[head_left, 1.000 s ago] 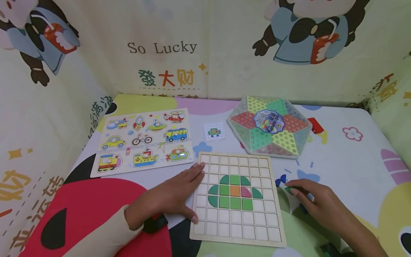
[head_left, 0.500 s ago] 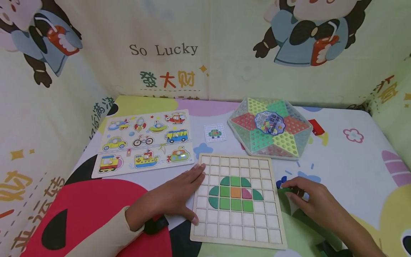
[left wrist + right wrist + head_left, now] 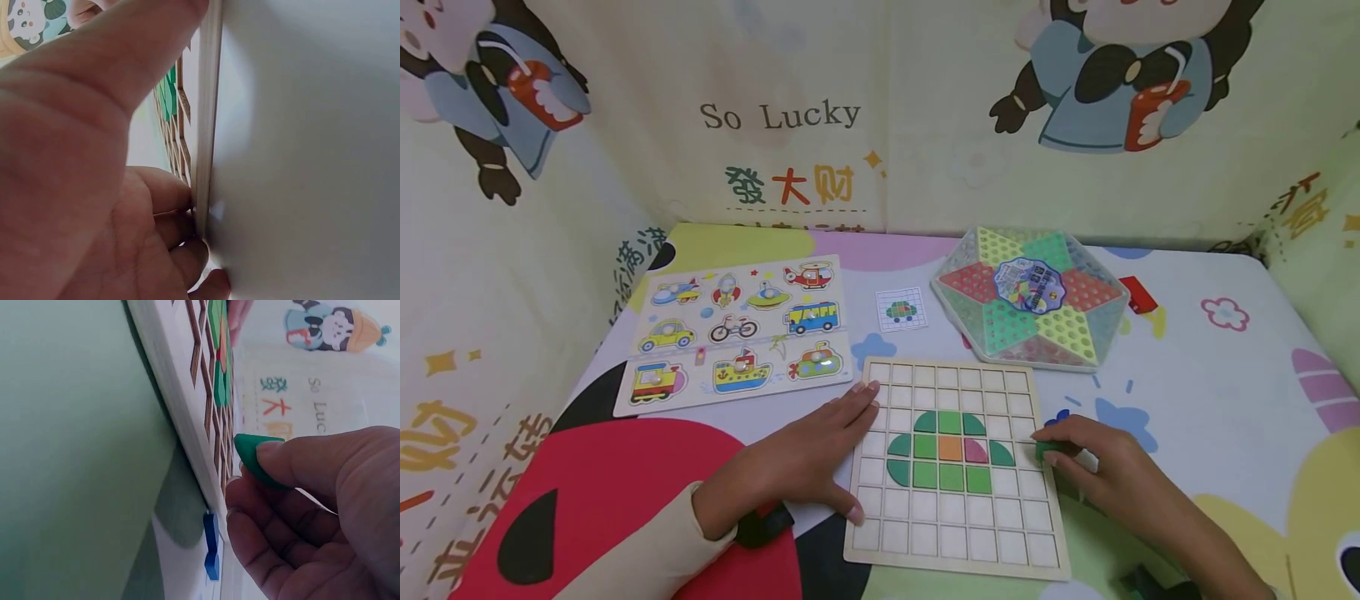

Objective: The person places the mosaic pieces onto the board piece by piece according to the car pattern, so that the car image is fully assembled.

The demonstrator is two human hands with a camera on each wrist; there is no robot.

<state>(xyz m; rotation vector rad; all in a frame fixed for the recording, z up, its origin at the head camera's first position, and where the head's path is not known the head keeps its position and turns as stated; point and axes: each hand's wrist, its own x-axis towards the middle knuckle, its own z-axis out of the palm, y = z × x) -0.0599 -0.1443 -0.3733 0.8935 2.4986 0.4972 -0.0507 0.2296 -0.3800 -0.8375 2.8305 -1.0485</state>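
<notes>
A wooden grid board (image 3: 951, 540) lies flat, with light green square tiles (image 3: 952, 477), dark green quarter-circle tiles, an orange square tile (image 3: 951, 448) and a pink tile (image 3: 975, 451) set in its cells. My left hand (image 3: 797, 458) rests at the board's left edge, fingers extended and thumb spread apart from them. My right hand (image 3: 1112, 467) pinches a green quarter-circle tile (image 3: 250, 453) between thumb and fingers, over the board's right edge. Partly hidden behind that hand, blue tiles (image 3: 1060, 416) lie on the table beside the board.
Behind the board lies a small card (image 3: 902, 309) printed with a similar grid picture. A vehicle puzzle board (image 3: 733, 333) is at the back left. A hexagonal Chinese checkers board (image 3: 1028, 333) sits at the back right. Patterned cloth (image 3: 925, 167) hangs behind the table.
My right hand has moved left with the green quarter-circle tile, from beside the board to its right edge. My left hand has stayed in place.
</notes>
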